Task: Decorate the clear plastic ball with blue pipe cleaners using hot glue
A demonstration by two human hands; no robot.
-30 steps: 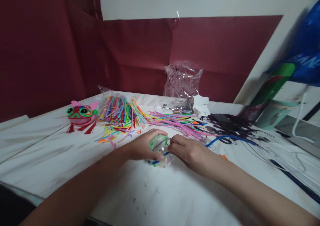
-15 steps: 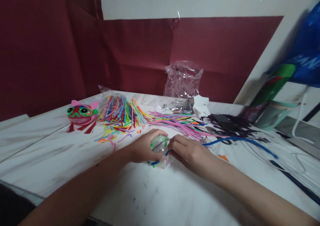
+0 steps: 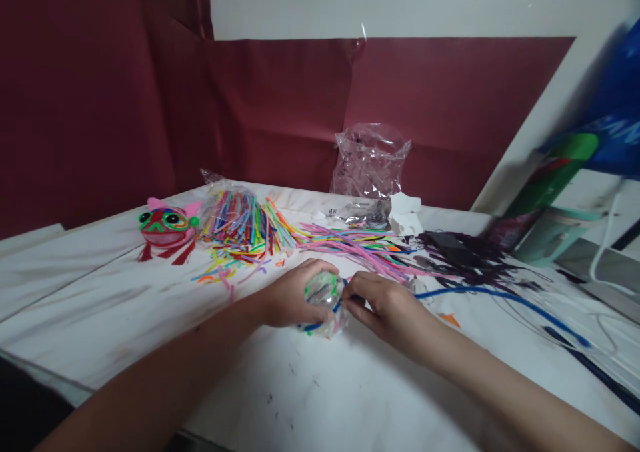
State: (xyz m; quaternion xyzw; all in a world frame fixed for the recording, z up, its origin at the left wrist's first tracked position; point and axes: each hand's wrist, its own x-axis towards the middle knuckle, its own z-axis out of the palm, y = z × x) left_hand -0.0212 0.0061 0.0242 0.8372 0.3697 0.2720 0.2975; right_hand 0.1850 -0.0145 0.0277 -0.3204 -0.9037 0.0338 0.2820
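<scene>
My left hand (image 3: 287, 297) is curled round a small clear ball (image 3: 323, 299) with green marks, holding it on the white table (image 3: 100, 305). My right hand (image 3: 383, 305) pinches a long blue pipe cleaner (image 3: 500, 297) where it meets the ball; a blue strand runs under the ball, and the rest trails off to the right across the table. Both hands touch the ball from opposite sides.
A pile of coloured pipe cleaners (image 3: 260, 229) lies behind the hands, with a pink and red pipe-cleaner animal (image 3: 167, 227) at the left. A crumpled clear bag (image 3: 373, 162) stands at the back. Dark purple strands and a black object (image 3: 460, 252) lie to the right.
The blue pipe cleaner's free end has swung further right and down. My right hand's fingers shifted slightly on the ball. The view moved a little.
</scene>
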